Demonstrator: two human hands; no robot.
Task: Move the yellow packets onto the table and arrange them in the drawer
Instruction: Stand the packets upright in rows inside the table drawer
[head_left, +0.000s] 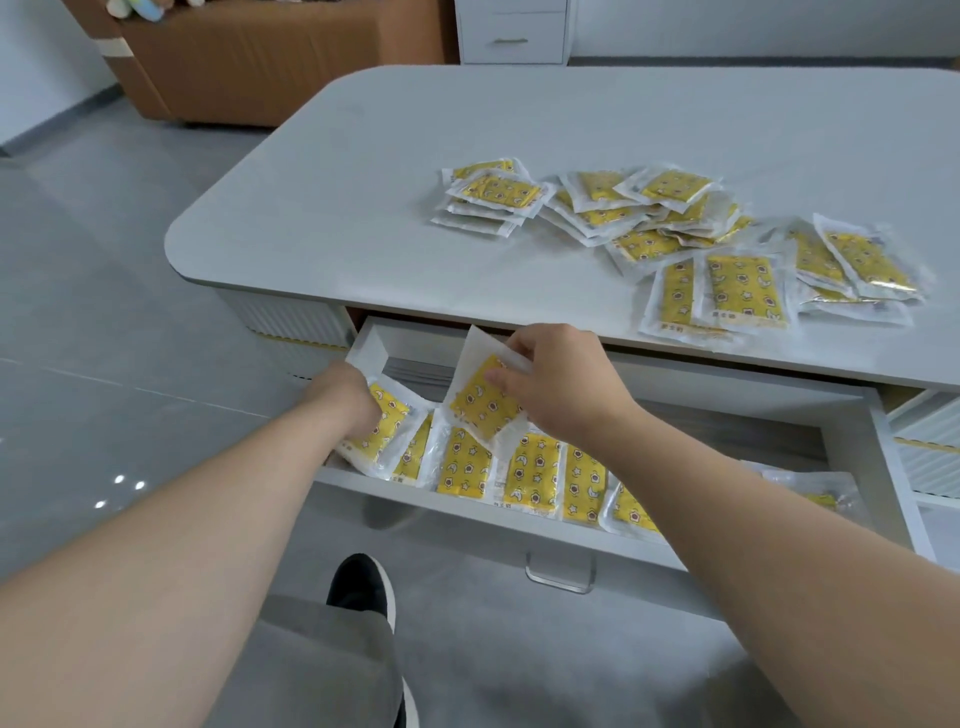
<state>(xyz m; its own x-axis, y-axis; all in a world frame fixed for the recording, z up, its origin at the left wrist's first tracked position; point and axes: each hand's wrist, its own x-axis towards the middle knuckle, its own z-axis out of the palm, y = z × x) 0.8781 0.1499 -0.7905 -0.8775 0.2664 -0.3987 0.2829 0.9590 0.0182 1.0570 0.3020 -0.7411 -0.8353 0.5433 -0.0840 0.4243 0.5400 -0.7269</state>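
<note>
Yellow star-print plastic packets (530, 467) lie in the open white drawer (467, 512) at 6 o'clock, the right hand (561, 384) pinches one tilted packet (480, 408), the left hand (345, 397) touches another packet (389, 423) at 9 o'clock, its grip hidden so I cannot tell, and a heap of packets (675, 234) sits on the grey table (363, 208) at 1 o'clock.

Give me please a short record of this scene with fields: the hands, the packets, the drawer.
drawer: open, pulled out from under the table
row of packets: lies along the drawer's front, overlapping
left hand: on the leftmost packet; finger grip hidden
right hand: pinches a tilted packet above the row
loose packets: heaped on the table's right part
task state: unfinished
</note>
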